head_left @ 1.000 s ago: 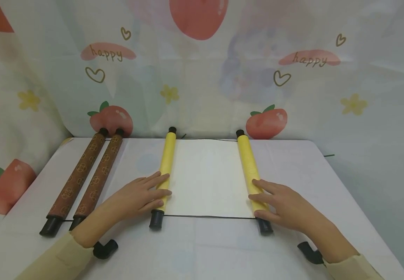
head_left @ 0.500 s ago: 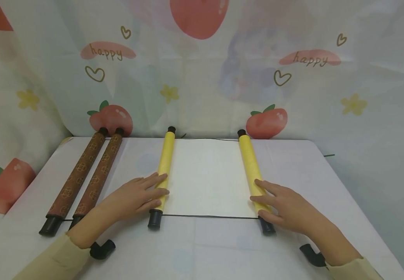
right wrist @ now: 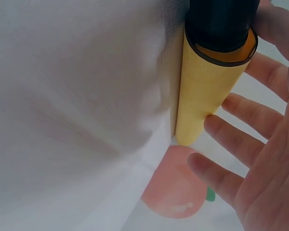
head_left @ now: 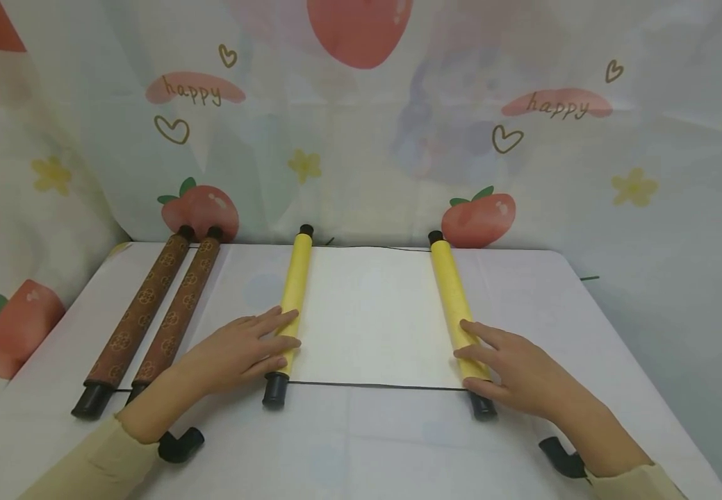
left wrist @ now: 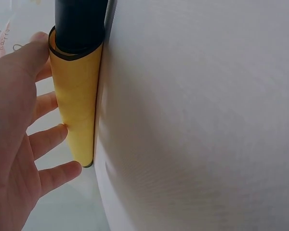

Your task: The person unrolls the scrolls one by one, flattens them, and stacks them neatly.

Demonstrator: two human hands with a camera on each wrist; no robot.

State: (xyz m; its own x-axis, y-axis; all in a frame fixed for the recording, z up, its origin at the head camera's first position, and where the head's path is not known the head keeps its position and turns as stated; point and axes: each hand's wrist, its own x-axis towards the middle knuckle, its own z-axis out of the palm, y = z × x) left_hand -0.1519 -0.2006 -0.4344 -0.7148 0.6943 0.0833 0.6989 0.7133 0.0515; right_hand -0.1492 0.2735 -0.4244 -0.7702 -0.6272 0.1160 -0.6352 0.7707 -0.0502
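- My left hand (head_left: 244, 351) lies over the near part of the left yellow roll (head_left: 299, 271), fingers spread and loosely extended, their tips touching it.
- My right hand (head_left: 517, 368) does the same at the right yellow roll (head_left: 448, 281), its fingers apart and relaxed against the paper.
- The two rolls belong to one scroll, which rests in the middle of the table (head_left: 335, 458), with a white sheet (head_left: 370, 312) spread flat between them.
- The rolls stand farther apart at my end than at the far end, and a thin dark border runs along the sheet's near edge.
- A black knob sticks out of each roll's near end: the left knob (head_left: 275, 394) and the right knob (head_left: 483, 407).
- In both wrist views my thumb is beside the roll's near end, close to the knob.
- To the left lie two brown rolls with a gold flower pattern, an outer roll (head_left: 135, 312) and an inner roll (head_left: 179, 305), side by side with a pale strip between them.
- My left forearm covers part of the inner one's near end.
- Behind the table hangs a backdrop (head_left: 361, 153) printed with red fruit, yellow flowers, hearts and the word "happy".
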